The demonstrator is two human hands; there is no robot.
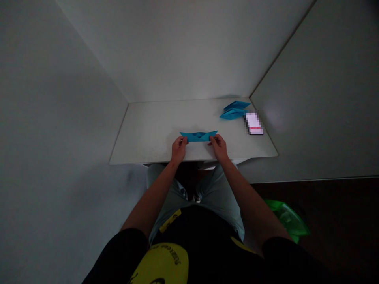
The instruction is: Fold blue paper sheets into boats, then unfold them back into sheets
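A folded blue paper boat (198, 136) lies on the white table (154, 130) near its front edge. My left hand (179, 149) pinches the boat's left tip, fingers closed on the paper. My right hand (219, 146) pinches its right tip the same way. Both forearms reach forward from my lap.
Two more folded blue paper shapes (233, 110) lie at the table's back right, next to a phone (254, 123) with a lit screen. White walls enclose the table on three sides. A green bag (287, 219) sits on the dark floor at the right.
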